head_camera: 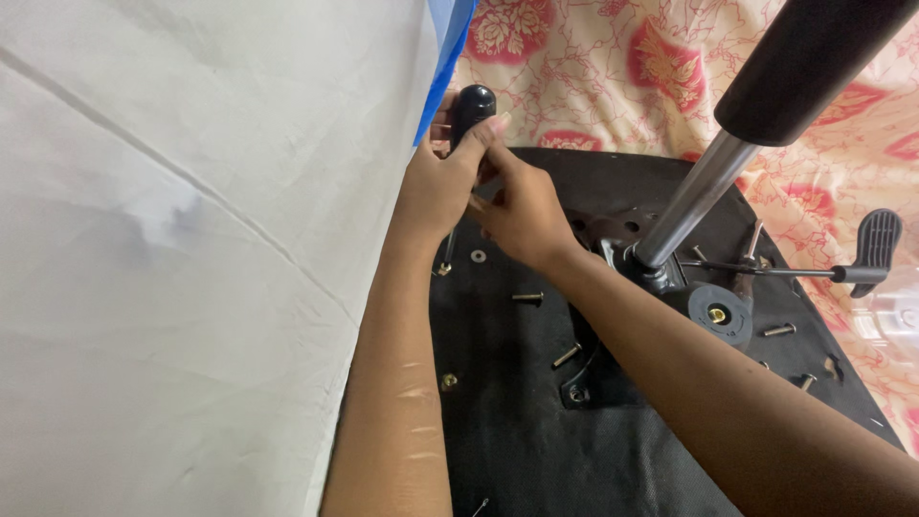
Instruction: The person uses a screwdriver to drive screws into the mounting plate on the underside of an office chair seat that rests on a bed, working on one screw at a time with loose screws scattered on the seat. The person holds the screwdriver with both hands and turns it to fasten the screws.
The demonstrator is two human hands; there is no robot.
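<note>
My left hand (436,182) is wrapped around a screwdriver with a black handle (471,107); its thin shaft runs down to a screw (443,269) near the left edge of an upturned black chair seat (507,431). My right hand (525,215) is pressed against the left one, fingers curled at the lower part of the handle. Both forearms reach in from the bottom of the view.
A chrome gas-lift column (694,196) with a black sleeve rises from the seat's metal plate. A lever with a black paddle (876,244) sticks out right. Loose bolts (526,298), a washer (478,256) and a round black knob (720,313) lie on the seat. White fabric (191,258) fills the left.
</note>
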